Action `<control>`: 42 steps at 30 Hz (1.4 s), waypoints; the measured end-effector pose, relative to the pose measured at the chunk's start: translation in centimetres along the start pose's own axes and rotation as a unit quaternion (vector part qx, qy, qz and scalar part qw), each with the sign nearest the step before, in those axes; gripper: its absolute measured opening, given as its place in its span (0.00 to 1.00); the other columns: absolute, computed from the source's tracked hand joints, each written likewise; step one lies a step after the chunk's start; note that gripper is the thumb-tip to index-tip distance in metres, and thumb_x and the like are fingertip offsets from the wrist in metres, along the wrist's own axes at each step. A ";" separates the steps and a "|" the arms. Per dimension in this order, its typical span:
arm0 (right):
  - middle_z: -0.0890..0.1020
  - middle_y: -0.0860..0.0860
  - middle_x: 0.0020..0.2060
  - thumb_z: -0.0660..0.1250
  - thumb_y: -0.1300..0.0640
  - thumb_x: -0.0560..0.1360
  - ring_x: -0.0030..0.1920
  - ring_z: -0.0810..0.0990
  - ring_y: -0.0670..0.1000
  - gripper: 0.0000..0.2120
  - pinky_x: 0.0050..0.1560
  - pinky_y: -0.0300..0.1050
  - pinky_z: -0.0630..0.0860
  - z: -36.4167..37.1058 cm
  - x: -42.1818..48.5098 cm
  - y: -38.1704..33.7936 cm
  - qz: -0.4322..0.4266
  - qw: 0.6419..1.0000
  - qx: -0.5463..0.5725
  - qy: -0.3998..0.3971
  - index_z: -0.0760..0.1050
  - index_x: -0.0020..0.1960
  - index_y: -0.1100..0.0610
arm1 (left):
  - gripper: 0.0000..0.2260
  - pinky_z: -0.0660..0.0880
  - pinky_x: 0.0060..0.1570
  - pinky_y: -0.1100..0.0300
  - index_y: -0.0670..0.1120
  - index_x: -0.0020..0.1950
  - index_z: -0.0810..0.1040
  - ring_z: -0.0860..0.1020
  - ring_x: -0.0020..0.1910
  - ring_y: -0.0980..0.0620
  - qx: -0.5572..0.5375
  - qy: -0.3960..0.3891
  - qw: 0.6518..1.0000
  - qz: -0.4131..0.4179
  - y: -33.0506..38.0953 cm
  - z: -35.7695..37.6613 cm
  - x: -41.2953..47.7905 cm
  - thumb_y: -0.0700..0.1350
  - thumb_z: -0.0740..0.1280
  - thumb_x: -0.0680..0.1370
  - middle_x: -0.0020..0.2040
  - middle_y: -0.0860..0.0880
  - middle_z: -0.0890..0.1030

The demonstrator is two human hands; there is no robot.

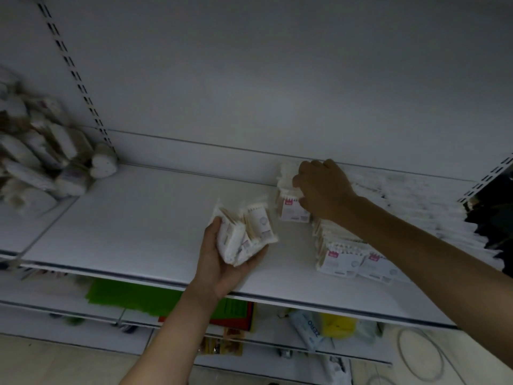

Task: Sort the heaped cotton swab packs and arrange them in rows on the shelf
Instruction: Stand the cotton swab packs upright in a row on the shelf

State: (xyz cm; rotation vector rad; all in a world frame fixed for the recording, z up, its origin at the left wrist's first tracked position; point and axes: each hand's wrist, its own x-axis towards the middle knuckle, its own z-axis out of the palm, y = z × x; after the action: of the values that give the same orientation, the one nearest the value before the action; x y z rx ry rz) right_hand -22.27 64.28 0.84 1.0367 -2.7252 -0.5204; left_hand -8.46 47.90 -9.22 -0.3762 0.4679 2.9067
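The cotton swab packs are in three places on the white shelf (pixel 133 218). A small bundle of packs (pixel 247 234) sits fanned in the left hand (pixel 222 265), which is palm up just above the middle of the shelf, with its fingers curled under the bundle and the thumb against its left side. To the right, a few standing packs (pixel 291 209) stand upright near the back of the shelf. The right hand (pixel 323 187) reaches in over them, its fingers curled over their tops and its thumb against their front face, so it grips them. Just beside these, on the right part of the shelf, the finished rows of packs (pixel 349 259) stand upright and close together, running from the front edge toward the back panel, with pink-marked labels facing forward. Well apart, at the far left, the heap of unsorted packs (pixel 39 154) lies piled on the neighbouring shelf section, blurred, beside a slotted upright (pixel 75 76).

On the lower shelf lie a green item (pixel 125 295), a blue-and-white pack marked ZERO (pixel 308 329) and a yellow pack (pixel 337 325). A pale cable (pixel 399 345) loops on the floor at lower right.
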 end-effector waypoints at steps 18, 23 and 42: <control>0.79 0.52 0.48 0.71 0.56 0.70 0.48 0.77 0.55 0.15 0.43 0.45 0.68 -1.2 -1.9 0.9 0.036 0.962 0.269 -0.034 0.71 0.54 0.54 | 0.23 0.81 0.42 0.46 0.41 0.53 0.82 0.82 0.53 0.39 0.095 0.019 0.995 -0.003 -0.5 0.3 0.3 0.47 0.79 0.62 0.54 0.39 0.82; 0.74 0.54 0.58 0.63 0.55 0.75 0.59 0.71 0.56 0.16 0.57 0.48 0.62 1.2 -1.8 -0.8 0.019 0.998 0.055 -0.006 0.71 0.63 0.55 | 0.14 0.81 0.33 0.55 0.40 0.47 0.81 0.84 0.39 0.47 0.116 0.090 0.988 0.042 -0.9 0.1 0.7 0.47 0.59 0.81 0.43 0.42 0.84; 0.78 0.50 0.59 0.69 0.50 0.74 0.60 0.74 0.52 0.19 0.59 0.45 0.64 -2.0 -4.7 -2.0 0.004 0.961 0.274 -0.025 0.74 0.64 0.48 | 0.27 0.79 0.54 0.51 0.46 0.48 0.83 0.80 0.46 0.49 0.026 0.016 0.997 0.071 -0.9 -0.7 -0.2 0.47 0.85 0.52 0.46 0.46 0.81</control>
State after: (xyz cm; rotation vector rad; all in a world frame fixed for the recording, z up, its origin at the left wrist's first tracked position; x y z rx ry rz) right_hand -16.97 65.54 1.66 1.1275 -2.9902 0.2386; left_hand -7.96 48.47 -10.10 -0.3966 0.5970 3.0208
